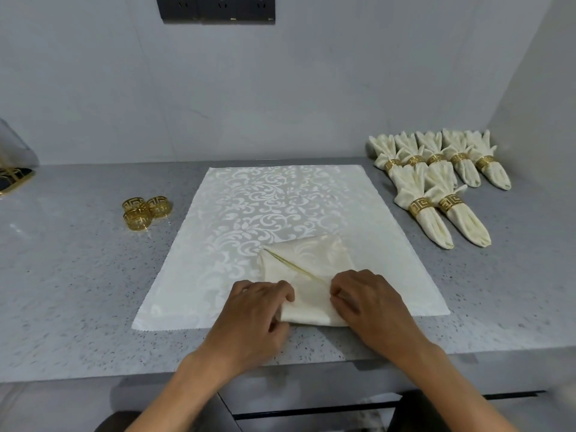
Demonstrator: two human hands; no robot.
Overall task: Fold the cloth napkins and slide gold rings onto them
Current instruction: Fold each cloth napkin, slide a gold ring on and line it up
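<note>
Napkin (307,283) pinched at its near corners, apparently, by left grip (254,310) and right grip (369,302), fingers curled.

Bare counter (78,275) on my left, only 3 gold rings (146,212) sitting there. Right side's crowded: 7 finished napkins (436,182) fill the back corner by the wall (536,98).

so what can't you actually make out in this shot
- Head view: the near corners of the napkin lie under the left hand and right hand.
- Dark gold-trimmed object: cut off by the left edge.
- Back row of finished napkins: lower ends hidden behind the front pair.
- Loose gold rings: three seen; more cannot be ruled out.
</note>
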